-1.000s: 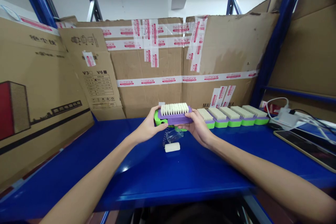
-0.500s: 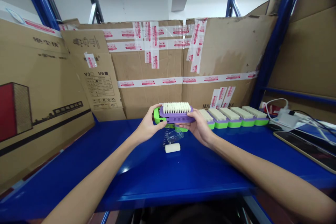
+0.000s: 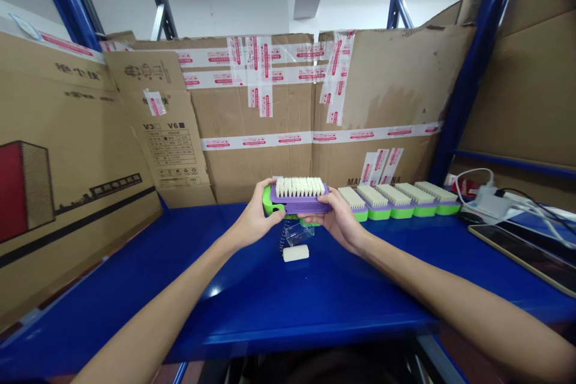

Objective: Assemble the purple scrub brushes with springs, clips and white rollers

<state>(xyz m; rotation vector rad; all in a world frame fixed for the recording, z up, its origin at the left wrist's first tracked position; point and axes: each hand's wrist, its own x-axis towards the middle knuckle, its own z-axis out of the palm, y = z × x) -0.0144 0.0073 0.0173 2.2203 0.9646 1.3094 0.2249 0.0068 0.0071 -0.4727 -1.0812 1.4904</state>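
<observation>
Both my hands hold one scrubbing brush (image 3: pixel 299 195) above the blue shelf, bristles up. It has white bristles, a purple body and a green base. My left hand (image 3: pixel 252 220) is closed on its green left end. My right hand (image 3: pixel 339 220) grips the purple right end from below. Under the brush lie a small white block (image 3: pixel 296 252), a clear plastic piece (image 3: pixel 299 231) and a metal spring (image 3: pixel 283 235).
A row of several finished brushes (image 3: pixel 398 200) lines the back right of the blue shelf (image 3: pixel 288 294). Taped cardboard boxes (image 3: pixel 279 114) wall the back and left. A white power strip with cables (image 3: pixel 492 199) and a dark tablet (image 3: pixel 524 249) lie at right.
The brush in my hands has shifted slightly, up a little and back down; both grips stay the same.
</observation>
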